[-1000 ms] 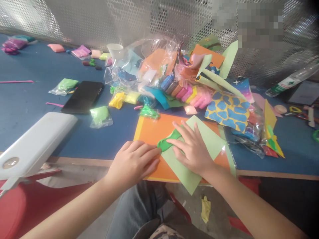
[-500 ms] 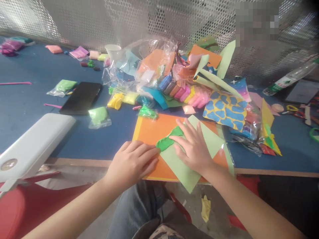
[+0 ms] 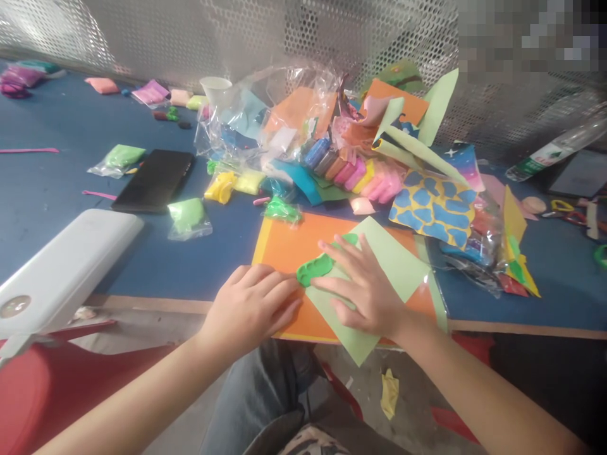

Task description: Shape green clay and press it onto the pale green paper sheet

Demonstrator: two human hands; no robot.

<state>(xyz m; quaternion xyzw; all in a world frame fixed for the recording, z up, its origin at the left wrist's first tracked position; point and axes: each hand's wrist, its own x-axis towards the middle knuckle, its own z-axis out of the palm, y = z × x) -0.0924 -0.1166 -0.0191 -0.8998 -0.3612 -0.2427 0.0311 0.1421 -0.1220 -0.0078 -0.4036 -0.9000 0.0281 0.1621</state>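
Note:
A flattened strip of green modelling clay (image 3: pixel 313 272) lies slantwise across a light green paper (image 3: pixel 396 259) and the orange sheet (image 3: pixel 287 243) beneath it. Its surface is dimpled. My left hand (image 3: pixel 256 298) rests palm down on the orange sheet, fingers side by side and lightly bent, the fingertips touching the clay's left end. Over the strip's middle and right part, my right hand (image 3: pixel 365 291) is spread out, with fingertips on or just above the clay. Those fingers hide some of the strip. Neither hand grasps anything visible.
Behind the sheet are clay packs (image 3: pixel 353 174), clear plastic wrap (image 3: pixel 227 136) and a blue-patterned yellow piece (image 3: pixel 434 208). To the left are a black phone-like slab (image 3: pixel 154 180), a bagged light green clay (image 3: pixel 187 215) and a white device (image 3: pixel 71 265). A bottle (image 3: pixel 550 155) leans at right.
My right hand has shifted slightly left along the clay, its fingers now covering more of the strip's middle. More dents show in the left part. My left hand has stayed almost in place.

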